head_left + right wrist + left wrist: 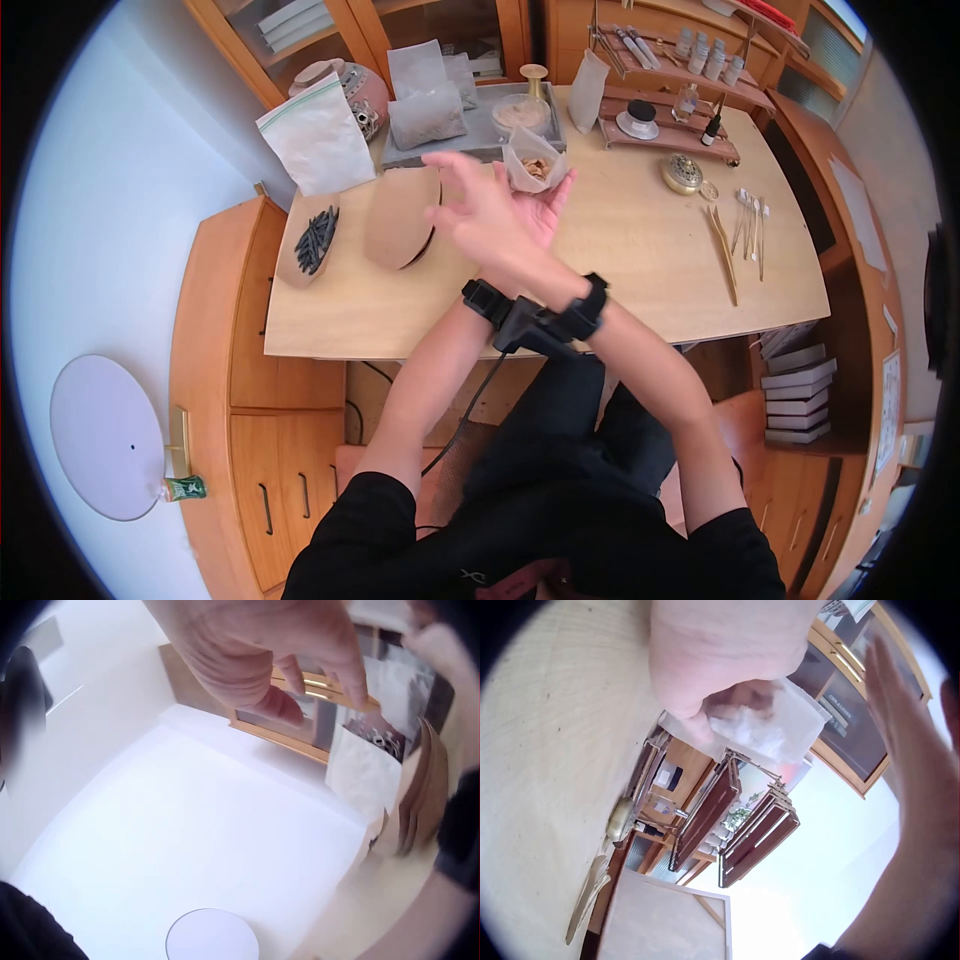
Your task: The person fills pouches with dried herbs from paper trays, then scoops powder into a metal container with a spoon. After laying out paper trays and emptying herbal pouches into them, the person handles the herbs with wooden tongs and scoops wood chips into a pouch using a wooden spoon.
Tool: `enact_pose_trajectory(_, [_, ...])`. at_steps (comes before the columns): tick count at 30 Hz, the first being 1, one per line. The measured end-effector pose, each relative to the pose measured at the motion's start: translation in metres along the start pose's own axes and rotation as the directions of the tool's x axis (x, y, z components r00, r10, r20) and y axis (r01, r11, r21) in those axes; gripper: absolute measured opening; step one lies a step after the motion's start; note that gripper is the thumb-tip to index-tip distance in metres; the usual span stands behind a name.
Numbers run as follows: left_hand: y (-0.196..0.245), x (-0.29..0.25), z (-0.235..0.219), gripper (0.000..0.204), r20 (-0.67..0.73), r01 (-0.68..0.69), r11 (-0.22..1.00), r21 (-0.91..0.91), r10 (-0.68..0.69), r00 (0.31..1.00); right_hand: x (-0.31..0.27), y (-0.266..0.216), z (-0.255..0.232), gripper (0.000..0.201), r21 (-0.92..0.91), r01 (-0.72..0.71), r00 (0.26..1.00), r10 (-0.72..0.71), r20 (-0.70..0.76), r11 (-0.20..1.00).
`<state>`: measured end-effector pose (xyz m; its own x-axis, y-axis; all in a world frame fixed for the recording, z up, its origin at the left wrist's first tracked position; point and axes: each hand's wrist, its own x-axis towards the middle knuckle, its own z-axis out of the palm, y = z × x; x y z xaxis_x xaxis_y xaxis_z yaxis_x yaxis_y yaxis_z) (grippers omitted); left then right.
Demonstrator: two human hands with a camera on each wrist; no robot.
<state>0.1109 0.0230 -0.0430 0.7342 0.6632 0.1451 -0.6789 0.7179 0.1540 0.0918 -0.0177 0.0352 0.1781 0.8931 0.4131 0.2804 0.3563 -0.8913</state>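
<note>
My left hand (540, 215) holds a small white paper bag (548, 182), its mouth open with brown dried pieces (537, 167) showing inside. In the left wrist view, that hand (731, 652) grips the translucent bag (799, 724), with the fingers partly hidden. Crossed over the left forearm, my right hand (485, 220) hangs in the air, thumb and fingers apart. Nothing is held in the right hand (277, 652), whose fingers droop loosely in the right wrist view. Nearest to it on the table is a brown oval paper tray (398, 225).
Black sticks fill another tray (292, 262) at left. Behind are a zip bag (318, 140), a grey tray (405, 157) bearing pouches, and a powder bowl (520, 113). To the right stand a wooden rack (655, 135) with vials, a brass burner (682, 174) and slim tools (722, 255).
</note>
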Motion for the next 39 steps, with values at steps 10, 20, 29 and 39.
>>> enact_pose_trajectory(10, [-0.006, -0.001, 0.013, 0.076, -0.077, -0.02, 0.957, 0.289, 0.044, 0.996, -0.015, -0.007, -0.156, 0.033, -0.573, 0.222, 0.967, -0.253, 0.027, 0.789])
enact_pose_trajectory(20, [-0.005, -0.005, 0.025, 0.083, -0.167, 0.122, 0.888, 0.443, -0.052, 0.985, 0.009, 0.022, -0.188, 0.01, -0.364, 0.075, 0.991, -0.11, -0.078, 0.929])
enact_pose_trajectory(29, [-0.003, -0.001, 0.012, 0.049, -0.137, 0.158, 0.799, 0.58, -0.095, 0.986, 0.001, 0.06, -0.212, 0.011, -0.205, 0.014, 0.98, -0.054, -0.189, 0.979])
enact_pose_trajectory(39, [-0.004, -0.001, 0.015, 0.042, -0.149, 0.124, 0.745, 0.656, -0.033, 0.988, -0.009, 0.064, -0.212, 0.008, -0.139, 0.162, 0.955, -0.19, -0.229, 0.977])
